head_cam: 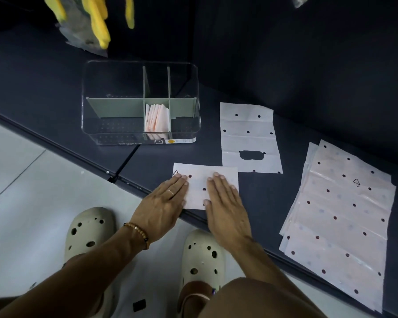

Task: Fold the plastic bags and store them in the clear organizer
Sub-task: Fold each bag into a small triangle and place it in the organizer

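Both flat hands, left hand (163, 203) and right hand (225, 203), press a folded bag (200, 180) at the bench's front edge; firm, even smoothing should sharpen the crease.

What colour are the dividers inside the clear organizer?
The dividers are a muted grey-green, best seen in the head view.

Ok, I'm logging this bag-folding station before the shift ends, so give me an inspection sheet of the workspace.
Surface: dark table, its edge running diagonally.
Job's things: clear organizer with folded bags upright in its front middle compartment; partly folded bag at the table edge; creased open bag behind it; flat bag stack to the right.
Clutter: yellow-and-clear packaging at the far left.
Hands: left hand and right hand press flat on the partly folded bag.
Cables: nothing seen.
Surroundings: light floor, beige clogs.
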Available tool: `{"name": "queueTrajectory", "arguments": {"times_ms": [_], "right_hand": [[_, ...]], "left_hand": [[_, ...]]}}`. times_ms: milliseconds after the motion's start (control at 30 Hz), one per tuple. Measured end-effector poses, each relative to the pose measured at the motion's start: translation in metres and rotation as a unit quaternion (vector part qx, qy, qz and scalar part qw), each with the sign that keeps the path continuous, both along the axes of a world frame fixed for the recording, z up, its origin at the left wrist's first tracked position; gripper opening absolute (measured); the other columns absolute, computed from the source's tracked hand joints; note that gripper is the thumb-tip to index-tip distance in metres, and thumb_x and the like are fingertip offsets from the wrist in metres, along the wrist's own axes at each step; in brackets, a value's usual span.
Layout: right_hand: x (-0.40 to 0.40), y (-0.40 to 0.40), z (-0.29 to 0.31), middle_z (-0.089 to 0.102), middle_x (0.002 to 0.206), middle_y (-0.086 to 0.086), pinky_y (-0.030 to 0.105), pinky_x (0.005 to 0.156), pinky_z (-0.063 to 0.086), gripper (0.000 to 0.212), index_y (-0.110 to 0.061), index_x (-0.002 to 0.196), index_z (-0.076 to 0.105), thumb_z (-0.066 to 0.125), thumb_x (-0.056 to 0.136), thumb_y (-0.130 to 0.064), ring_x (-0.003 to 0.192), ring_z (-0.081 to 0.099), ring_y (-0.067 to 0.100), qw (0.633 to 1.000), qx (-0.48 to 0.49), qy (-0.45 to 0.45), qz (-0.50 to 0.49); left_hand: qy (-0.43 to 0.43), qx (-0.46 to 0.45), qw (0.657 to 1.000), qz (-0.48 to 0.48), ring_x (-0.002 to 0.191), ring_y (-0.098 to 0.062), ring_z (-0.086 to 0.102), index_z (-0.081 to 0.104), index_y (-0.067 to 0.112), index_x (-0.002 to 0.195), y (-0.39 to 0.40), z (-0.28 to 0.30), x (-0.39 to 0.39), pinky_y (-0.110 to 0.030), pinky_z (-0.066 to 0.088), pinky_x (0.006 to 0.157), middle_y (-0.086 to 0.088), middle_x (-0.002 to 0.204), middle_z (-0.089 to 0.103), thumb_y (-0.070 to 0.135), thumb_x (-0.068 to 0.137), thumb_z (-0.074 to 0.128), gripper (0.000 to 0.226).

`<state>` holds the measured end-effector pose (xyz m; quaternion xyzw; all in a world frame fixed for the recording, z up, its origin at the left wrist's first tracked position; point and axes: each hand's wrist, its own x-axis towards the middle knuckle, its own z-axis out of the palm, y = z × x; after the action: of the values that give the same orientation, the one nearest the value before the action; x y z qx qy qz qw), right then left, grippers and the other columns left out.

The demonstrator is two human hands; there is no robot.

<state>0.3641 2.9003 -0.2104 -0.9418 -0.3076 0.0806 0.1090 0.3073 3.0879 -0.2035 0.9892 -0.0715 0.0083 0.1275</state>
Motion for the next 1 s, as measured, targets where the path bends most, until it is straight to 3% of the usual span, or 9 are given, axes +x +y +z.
{"name": "queueTrajectory", "arguments": {"times_ms": [233, 333, 400, 500, 600, 733, 800, 867, 1000], "right_hand": [[0.020, -0.066, 0.014, 0.029, 0.156, 0.005, 0.042, 0.116, 0.020, 0.046, -0.015, 0.145, 0.040, 0.044, 0.100, -0.025, 0.145, 0.023, 0.024, 0.999, -0.040, -0.011, -0.031], [0.014, -0.060, 0.022, 0.052, 0.140, 0.007, 0.044, 0.100, 0.043, 0.041, -0.015, 0.128, 0.057, 0.062, 0.090, -0.027, 0.129, 0.048, 0.026, 0.997, -0.021, -0.068, 0.006], [0.008, -0.051, 0.022, 0.061, 0.128, 0.004, 0.040, 0.092, 0.049, 0.039, -0.017, 0.120, 0.062, 0.069, 0.084, -0.030, 0.120, 0.057, 0.022, 0.994, -0.010, -0.099, 0.045], [0.008, -0.043, 0.021, 0.067, 0.114, 0.001, 0.037, 0.083, 0.053, 0.030, -0.015, 0.113, 0.065, 0.070, 0.085, -0.023, 0.105, 0.064, 0.020, 0.992, 0.014, -0.117, 0.040], [0.013, -0.038, 0.022, 0.070, 0.104, 0.003, 0.036, 0.078, 0.055, 0.021, -0.013, 0.110, 0.065, 0.064, 0.089, -0.016, 0.096, 0.065, 0.022, 0.992, 0.041, -0.117, 0.019], [0.020, -0.033, 0.030, 0.069, 0.101, 0.002, 0.034, 0.075, 0.054, 0.025, -0.016, 0.116, 0.060, 0.056, 0.094, -0.029, 0.092, 0.064, 0.021, 0.996, 0.074, -0.048, -0.007], [0.025, -0.034, 0.034, 0.067, 0.097, 0.000, 0.033, 0.073, 0.053, 0.033, -0.022, 0.117, 0.059, 0.060, 0.089, -0.040, 0.087, 0.063, 0.018, 0.996, 0.081, 0.004, -0.033], [0.032, -0.033, 0.036, 0.067, 0.086, -0.002, 0.030, 0.068, 0.052, 0.021, -0.024, 0.106, 0.064, 0.064, 0.088, -0.035, 0.077, 0.064, 0.019, 0.993, 0.092, 0.025, -0.065], [0.049, -0.022, 0.038, 0.069, 0.076, -0.010, 0.026, 0.070, 0.050, 0.004, -0.024, 0.087, 0.069, 0.067, 0.084, -0.024, 0.072, 0.064, 0.015, 0.966, 0.154, 0.106, -0.179]], "left_hand": [[0.022, -0.020, 1.000, 0.005, 0.135, -0.028, 0.040, 0.049, 0.004, 0.136, 0.001, 0.003, 0.001, -0.044, 0.039, 0.108, -0.014, 0.144, 0.044, 0.031, 0.099, 0.026, 0.051], [0.024, -0.023, 0.999, 0.010, 0.136, -0.029, 0.038, 0.054, 0.011, 0.131, 0.001, 0.005, 0.002, -0.044, 0.036, 0.109, -0.012, 0.145, 0.043, 0.024, 0.097, 0.043, 0.037], [0.022, -0.017, 1.000, 0.007, 0.135, -0.029, 0.040, 0.058, 0.014, 0.125, 0.001, 0.008, 0.004, -0.044, 0.036, 0.108, -0.012, 0.143, 0.046, 0.025, 0.096, 0.045, 0.033], [0.022, 0.003, 1.000, -0.004, 0.128, -0.029, 0.048, 0.063, 0.016, 0.116, 0.002, 0.014, 0.006, -0.044, 0.041, 0.102, -0.012, 0.136, 0.053, 0.041, 0.094, 0.042, 0.040], [0.045, 0.008, 0.999, -0.005, 0.128, -0.029, 0.048, 0.064, 0.019, 0.115, 0.003, 0.018, 0.009, -0.044, 0.042, 0.101, -0.010, 0.136, 0.054, 0.047, 0.087, 0.058, 0.041], [0.013, -0.029, 0.999, 0.003, 0.121, -0.030, 0.054, 0.068, 0.017, 0.109, 0.004, 0.022, 0.012, -0.043, 0.048, 0.094, -0.010, 0.128, 0.061, 0.022, 0.086, 0.065, 0.024], [0.010, -0.075, 0.996, 0.042, 0.118, -0.026, 0.055, 0.067, 0.018, 0.115, 0.004, 0.023, 0.016, -0.038, 0.047, 0.094, -0.006, 0.126, 0.062, 0.017, 0.092, 0.056, 0.026], [0.024, -0.130, 0.985, 0.110, 0.110, -0.022, 0.056, 0.066, 0.022, 0.119, 0.003, 0.024, 0.019, -0.032, 0.047, 0.091, -0.004, 0.120, 0.062, 0.021, 0.095, 0.052, 0.028], [0.043, -0.201, 0.952, 0.227, 0.090, -0.021, 0.055, 0.073, 0.017, 0.101, 0.000, 0.026, 0.026, -0.034, 0.049, 0.085, -0.004, 0.098, 0.069, 0.023, 0.094, 0.055, 0.020]]}}
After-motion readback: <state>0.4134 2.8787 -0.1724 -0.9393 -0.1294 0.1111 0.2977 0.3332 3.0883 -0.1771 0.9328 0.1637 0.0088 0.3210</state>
